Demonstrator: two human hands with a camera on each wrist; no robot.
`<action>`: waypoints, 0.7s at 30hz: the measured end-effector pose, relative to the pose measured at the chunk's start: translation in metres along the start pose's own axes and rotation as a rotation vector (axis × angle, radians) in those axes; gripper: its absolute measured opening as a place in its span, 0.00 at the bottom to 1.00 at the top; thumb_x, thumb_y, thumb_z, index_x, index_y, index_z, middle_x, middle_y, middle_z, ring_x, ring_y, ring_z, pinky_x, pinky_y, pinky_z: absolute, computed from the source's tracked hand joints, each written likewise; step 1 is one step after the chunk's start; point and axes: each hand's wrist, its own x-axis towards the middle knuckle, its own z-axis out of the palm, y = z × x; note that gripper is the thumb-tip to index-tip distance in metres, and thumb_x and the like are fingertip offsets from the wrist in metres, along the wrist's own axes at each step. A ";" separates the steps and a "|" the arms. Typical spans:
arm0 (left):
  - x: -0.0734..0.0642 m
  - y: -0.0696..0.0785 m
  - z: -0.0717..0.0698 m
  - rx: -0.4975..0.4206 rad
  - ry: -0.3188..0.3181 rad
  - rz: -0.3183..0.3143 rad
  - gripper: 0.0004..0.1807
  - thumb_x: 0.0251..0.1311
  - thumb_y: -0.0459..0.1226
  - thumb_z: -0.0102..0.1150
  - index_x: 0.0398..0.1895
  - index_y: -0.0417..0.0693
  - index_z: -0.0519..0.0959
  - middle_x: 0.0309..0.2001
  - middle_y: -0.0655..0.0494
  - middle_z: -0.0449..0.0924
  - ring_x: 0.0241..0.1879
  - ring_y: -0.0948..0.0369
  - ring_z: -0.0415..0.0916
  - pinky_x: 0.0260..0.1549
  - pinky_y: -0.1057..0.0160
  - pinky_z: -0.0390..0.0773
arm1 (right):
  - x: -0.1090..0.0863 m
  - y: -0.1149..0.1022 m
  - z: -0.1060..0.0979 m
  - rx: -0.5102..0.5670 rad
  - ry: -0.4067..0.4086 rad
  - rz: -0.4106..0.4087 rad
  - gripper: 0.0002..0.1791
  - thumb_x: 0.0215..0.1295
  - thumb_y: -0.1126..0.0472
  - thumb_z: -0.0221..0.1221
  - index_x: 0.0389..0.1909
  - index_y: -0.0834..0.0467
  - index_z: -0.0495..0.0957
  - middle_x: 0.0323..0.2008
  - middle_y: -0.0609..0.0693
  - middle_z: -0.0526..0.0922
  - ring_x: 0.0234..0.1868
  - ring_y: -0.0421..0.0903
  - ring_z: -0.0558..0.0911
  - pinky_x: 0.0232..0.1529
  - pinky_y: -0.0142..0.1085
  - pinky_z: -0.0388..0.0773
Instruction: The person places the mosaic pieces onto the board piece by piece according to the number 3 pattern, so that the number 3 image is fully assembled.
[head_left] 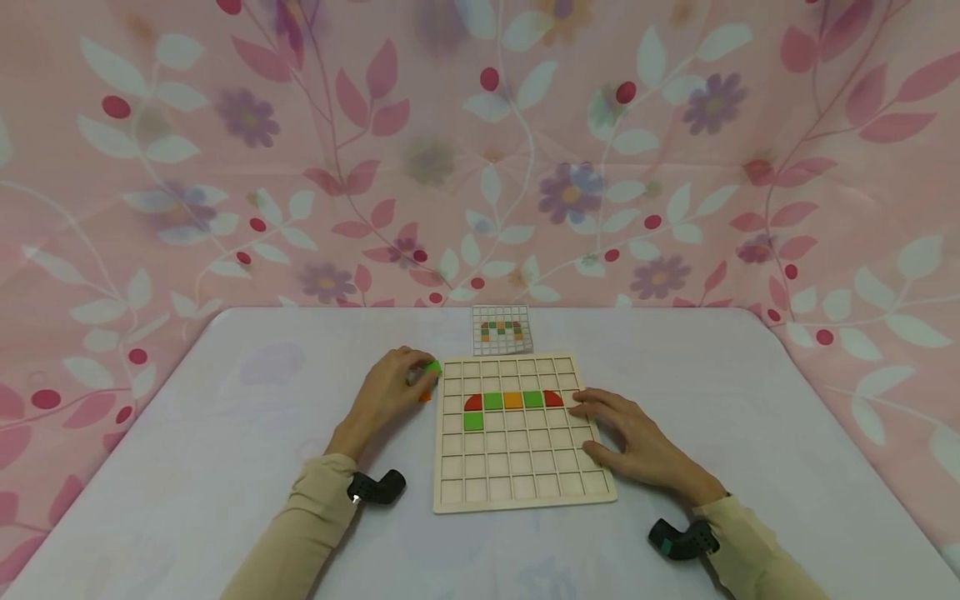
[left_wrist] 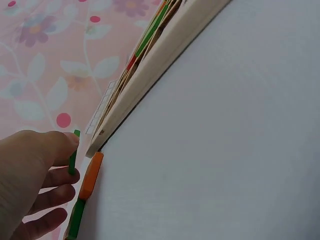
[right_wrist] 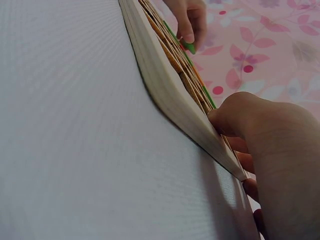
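Observation:
Between thumb and fingers, my left hand (head_left: pixel 386 387) pinches a green square tile (left_wrist: pixel 74 152), held just off the left edge of the wooden grid board (head_left: pixel 525 498). Below that hand on the table are an orange tile (left_wrist: pixel 91 175) and another green tile (left_wrist: pixel 76 219), mostly covered in the head view. My right hand (head_left: pixel 637 442) rests on the board's right edge, fingers relaxed. Across an upper row of the board run a red quarter-round tile (head_left: pixel 473 403), a green one, an orange tile (head_left: pixel 513 401), a green one and another red quarter-round (head_left: pixel 552 399). One green tile (head_left: pixel 473 422) sits below the left red one.
Behind the board stands a pattern card (head_left: pixel 501 344) with a small coloured grid. A white cloth covers the table (head_left: pixel 225 467), and a pink floral curtain (head_left: pixel 450 167) hangs at its back. Each wrist wears a black camera (head_left: pixel 378 487).

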 end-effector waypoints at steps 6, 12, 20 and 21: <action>0.000 0.008 0.005 -0.033 -0.003 0.016 0.12 0.59 0.44 0.61 0.43 0.50 0.82 0.39 0.58 0.80 0.42 0.60 0.74 0.43 0.58 0.75 | 0.000 -0.001 0.000 -0.009 0.003 -0.002 0.25 0.57 0.54 0.63 0.57 0.49 0.74 0.64 0.49 0.68 0.67 0.53 0.64 0.58 0.57 0.61; -0.001 0.020 0.010 -0.052 -0.008 0.059 0.13 0.58 0.43 0.62 0.44 0.49 0.82 0.40 0.57 0.80 0.41 0.60 0.73 0.38 0.61 0.74 | 0.000 0.000 0.000 -0.014 0.004 -0.001 0.25 0.57 0.54 0.63 0.57 0.49 0.74 0.64 0.49 0.68 0.67 0.52 0.64 0.58 0.57 0.61; -0.002 0.036 0.018 -0.007 -0.033 0.093 0.15 0.57 0.44 0.63 0.45 0.49 0.83 0.38 0.57 0.80 0.40 0.60 0.72 0.41 0.60 0.75 | 0.000 0.000 0.001 -0.012 0.011 -0.007 0.24 0.57 0.54 0.64 0.56 0.49 0.74 0.64 0.50 0.68 0.67 0.53 0.64 0.58 0.58 0.61; -0.003 0.037 0.019 -0.001 -0.032 0.100 0.15 0.57 0.44 0.63 0.45 0.49 0.83 0.38 0.57 0.80 0.40 0.60 0.72 0.40 0.61 0.75 | 0.000 0.000 0.001 -0.010 0.009 -0.005 0.24 0.57 0.54 0.64 0.57 0.49 0.74 0.64 0.50 0.68 0.67 0.53 0.64 0.58 0.58 0.61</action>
